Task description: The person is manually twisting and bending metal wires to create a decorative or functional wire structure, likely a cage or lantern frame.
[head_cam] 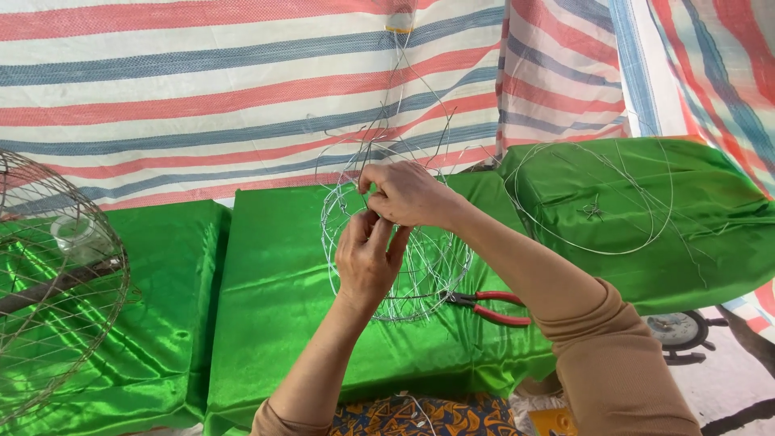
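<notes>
Green satin-covered table [274, 274] before striped tarpaulin [202, 89]: left hand [367, 258] and right hand [408, 194] pinch strands of the round silver wire frame [436, 266] standing centre-table; red-handled pliers [492, 307] lie beside. Firm, close twisting suits best.

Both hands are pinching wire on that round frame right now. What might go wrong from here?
1. Loose wire ends stick up from the wire frame close to the left hand and right hand; they could prick a finger.
2. The red-handled pliers lie under the right forearm, so a dropped elbow might knock them.
3. The frame rests on slick green satin cloth and may slide while twisted.
</notes>
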